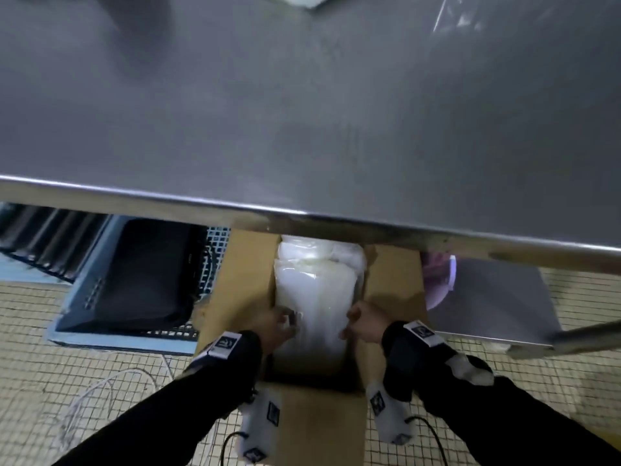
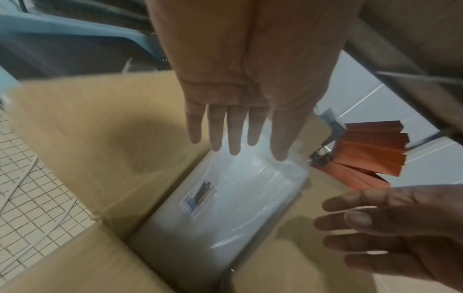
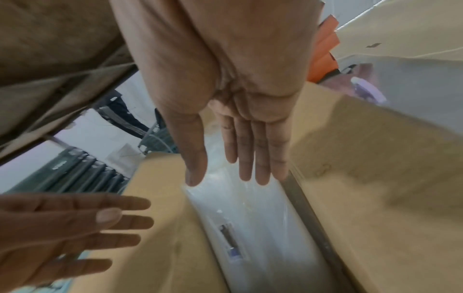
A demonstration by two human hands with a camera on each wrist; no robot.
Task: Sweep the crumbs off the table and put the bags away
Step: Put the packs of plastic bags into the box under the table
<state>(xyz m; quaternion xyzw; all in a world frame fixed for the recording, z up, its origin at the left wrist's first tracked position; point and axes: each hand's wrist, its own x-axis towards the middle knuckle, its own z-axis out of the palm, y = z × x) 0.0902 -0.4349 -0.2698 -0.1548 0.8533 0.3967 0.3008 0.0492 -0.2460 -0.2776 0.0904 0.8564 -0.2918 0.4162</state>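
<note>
An open cardboard box [image 1: 235,284] stands on the tiled floor [image 1: 50,364] partly under the near edge of the steel tabletop [image 1: 302,112], and a stack of clear plastic bags [image 1: 316,290] lies inside it, a small label showing on the top bag. The left hand [image 1: 277,326] and the right hand [image 1: 364,322] hover above the box opening on either side of the bags, fingers [image 2: 234,134] straight, spread and holding nothing. Left of the box sits a blue crate [image 1: 127,280] with a dark liner.
</note>
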